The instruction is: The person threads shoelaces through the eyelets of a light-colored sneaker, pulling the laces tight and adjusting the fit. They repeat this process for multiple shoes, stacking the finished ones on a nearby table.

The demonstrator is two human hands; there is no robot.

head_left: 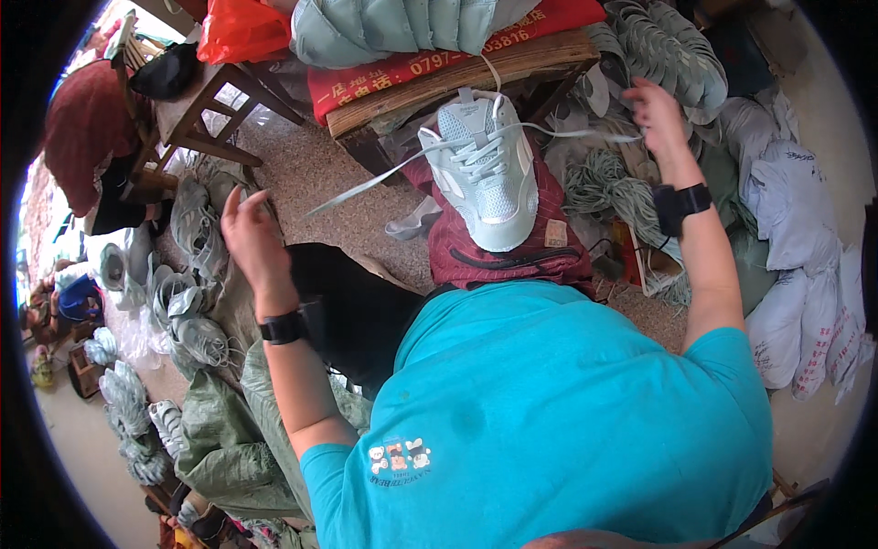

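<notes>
A pale grey-green shoe point(485, 174) with white panels rests toe toward me on a maroon cloth point(457, 261) over my lap. Its shoelace point(366, 188) stretches out to both sides. On the left, the lace's end hangs in the air, apart from my left hand point(251, 236), whose fingers are spread with nothing visible in them. At the right, the other lace end reaches my right hand point(657, 117), whose lower fingers are curled at it while another finger points up. The exact grip there is small and partly hidden.
Ahead stands a wooden bench point(466, 87) with a red cloth and stacked shoe uppers point(389, 32). To the right lie a lace bundle point(604, 188), more uppers point(672, 55) and white sacks point(800, 220). Shoes point(197, 220), a wooden stool point(206, 110) and green sacking point(229, 430) are at left.
</notes>
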